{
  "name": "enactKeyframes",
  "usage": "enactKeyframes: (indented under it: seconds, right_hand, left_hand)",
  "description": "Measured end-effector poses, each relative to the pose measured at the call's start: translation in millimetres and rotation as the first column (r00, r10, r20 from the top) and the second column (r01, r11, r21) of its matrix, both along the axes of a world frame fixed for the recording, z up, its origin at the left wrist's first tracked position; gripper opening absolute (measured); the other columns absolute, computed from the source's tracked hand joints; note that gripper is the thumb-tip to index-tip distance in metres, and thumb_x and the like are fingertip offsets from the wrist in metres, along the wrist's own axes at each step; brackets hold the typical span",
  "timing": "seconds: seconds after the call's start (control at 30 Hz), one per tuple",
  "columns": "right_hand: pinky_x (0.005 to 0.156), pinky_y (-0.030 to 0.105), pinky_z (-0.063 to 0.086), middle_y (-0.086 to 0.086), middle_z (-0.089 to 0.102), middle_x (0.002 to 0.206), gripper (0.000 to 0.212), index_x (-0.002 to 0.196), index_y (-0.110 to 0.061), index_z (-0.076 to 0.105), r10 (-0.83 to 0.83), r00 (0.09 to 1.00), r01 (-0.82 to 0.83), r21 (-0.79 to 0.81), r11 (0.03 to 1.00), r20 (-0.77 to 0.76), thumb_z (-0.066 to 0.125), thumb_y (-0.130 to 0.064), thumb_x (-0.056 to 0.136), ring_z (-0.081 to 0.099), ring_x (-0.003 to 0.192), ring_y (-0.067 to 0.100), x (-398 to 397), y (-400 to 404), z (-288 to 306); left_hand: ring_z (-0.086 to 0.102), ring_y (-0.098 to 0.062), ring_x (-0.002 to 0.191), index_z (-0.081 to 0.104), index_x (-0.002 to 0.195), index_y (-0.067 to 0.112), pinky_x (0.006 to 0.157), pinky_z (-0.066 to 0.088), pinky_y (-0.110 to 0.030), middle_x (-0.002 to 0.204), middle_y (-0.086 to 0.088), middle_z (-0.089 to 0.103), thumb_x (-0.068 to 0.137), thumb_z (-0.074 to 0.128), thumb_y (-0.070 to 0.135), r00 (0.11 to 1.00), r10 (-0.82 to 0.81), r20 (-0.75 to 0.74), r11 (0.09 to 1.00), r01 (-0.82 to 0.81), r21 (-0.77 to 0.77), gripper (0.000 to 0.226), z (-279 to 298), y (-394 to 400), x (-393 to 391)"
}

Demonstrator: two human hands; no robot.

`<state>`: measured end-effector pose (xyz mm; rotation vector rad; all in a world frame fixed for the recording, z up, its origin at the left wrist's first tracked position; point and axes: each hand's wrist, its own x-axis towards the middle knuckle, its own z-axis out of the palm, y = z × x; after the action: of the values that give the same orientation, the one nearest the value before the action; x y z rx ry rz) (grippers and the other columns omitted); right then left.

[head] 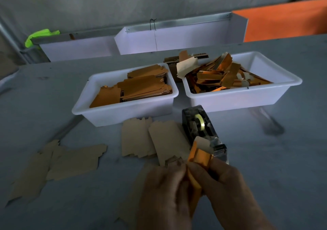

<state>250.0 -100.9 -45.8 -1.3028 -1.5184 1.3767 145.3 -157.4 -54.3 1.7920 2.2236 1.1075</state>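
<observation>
Both hands work one orange card blank (200, 156), held low in front of the person, above the near part of the bench (283, 159) and just in front of the tape dispenser (201, 123). The left hand (164, 191) pinches its left side and the right hand (228, 185) curls round its right side, so each grip is closed on the card. The view is blurred here, and the card seems part-folded along its creases.

To fold it well, the thumbs should press right on the score lines, with the panels meeting square before any tape is pulled from the dispenser. Flat blanks (139, 137) lie on the bench just beyond the hands. The left tub (88, 106) holds stacked blanks, the right tub (238, 100) a loose heap of shiny pieces.
</observation>
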Motion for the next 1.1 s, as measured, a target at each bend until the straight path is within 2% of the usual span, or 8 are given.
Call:
enactKeyframes:
  seconds: [0.03,0.07,0.13,0.37,0.5,0.6,0.7,1.1]
  right_hand:
    - [0.06,0.025,0.049,-0.004,0.062,0.058,0.01,0.071,-0.032,0.068,0.041,0.999,-0.041,0.015,0.999,-0.008,0.062,-0.039,0.075,0.058,0.057,0.007,0,1,1]
    - [0.055,0.019,0.045,-0.006,0.059,0.056,0.011,0.071,-0.033,0.067,0.08,0.997,-0.079,0.039,0.996,-0.014,0.061,-0.04,0.076,0.054,0.054,0.004,1,1,1]
    - [0.05,0.016,0.038,-0.001,0.054,0.054,0.014,0.07,-0.029,0.066,0.109,0.994,-0.106,0.095,0.99,-0.021,0.06,-0.04,0.077,0.047,0.05,0.002,2,3,3]
    - [0.047,0.008,0.037,-0.014,0.06,0.058,0.018,0.067,-0.028,0.064,-0.048,0.992,0.004,0.355,0.935,0.118,0.064,-0.044,0.074,0.054,0.052,0.001,11,17,16]
    - [0.057,0.006,0.042,-0.016,0.069,0.078,0.012,0.074,-0.038,0.07,-0.25,0.966,0.215,0.34,0.915,0.062,0.065,-0.027,0.079,0.06,0.067,-0.009,34,53,12]
    - [0.08,0.031,0.053,-0.01,0.072,0.077,0.016,0.072,-0.031,0.074,-0.145,0.987,0.14,0.08,0.987,0.07,0.067,-0.02,0.082,0.065,0.077,0.003,41,74,1]
    - [0.091,0.047,0.051,0.001,0.074,0.081,0.011,0.078,-0.019,0.074,-0.035,0.994,0.04,-0.048,0.998,0.107,0.066,-0.025,0.083,0.068,0.087,0.02,40,80,-9]
    - [0.06,0.021,0.045,-0.001,0.071,0.066,0.013,0.074,-0.017,0.072,-0.043,0.996,0.047,-0.054,0.997,0.072,0.064,-0.016,0.084,0.065,0.062,0.007,28,70,-8]
  left_hand:
    - [0.061,-0.008,0.07,0.076,0.075,0.031,0.061,0.053,-0.024,0.074,0.006,0.066,0.079,0.072,0.01,0.938,0.06,0.341,0.998,-0.05,-0.037,0.021,4,3,-5]
    - [0.065,-0.009,0.065,0.075,0.072,0.028,0.058,0.054,-0.028,0.069,0.003,0.069,0.076,0.077,0.011,0.751,0.119,0.65,0.987,-0.018,-0.16,0.017,9,5,-10]
    - [0.063,-0.015,0.052,0.074,0.067,0.021,0.047,0.05,-0.027,0.06,-0.002,0.068,0.069,0.079,0.018,0.468,0.194,0.862,0.933,0.185,-0.31,0.006,19,9,-21]
    - [0.054,-0.003,0.042,0.071,0.069,0.03,0.041,0.039,-0.015,0.052,0.005,0.063,0.074,0.066,0.034,0.606,0.089,0.79,0.966,0.142,-0.217,0.008,26,23,-14]
    - [0.048,-0.006,0.041,0.064,0.063,0.017,0.042,0.036,-0.019,0.05,0.004,0.056,0.084,0.06,0.018,0.395,0.171,0.903,0.976,0.058,-0.21,0.022,20,34,-11]
    - [0.048,-0.006,0.044,0.063,0.063,0.017,0.049,0.036,-0.024,0.054,0.003,0.058,0.09,0.058,0.015,0.231,0.21,0.95,0.972,0.057,-0.228,0.027,16,41,-8]
    - [0.048,-0.005,0.043,0.062,0.068,0.015,0.044,0.037,-0.019,0.053,0.004,0.058,0.091,0.059,0.015,0.218,0.227,0.949,0.968,0.053,-0.244,0.023,12,47,-1]
    - [0.049,-0.005,0.047,0.069,0.085,0.009,0.043,0.038,-0.016,0.067,-0.001,0.062,0.09,0.062,0.02,0.272,0.178,0.946,0.976,0.073,-0.205,0.014,4,58,18]
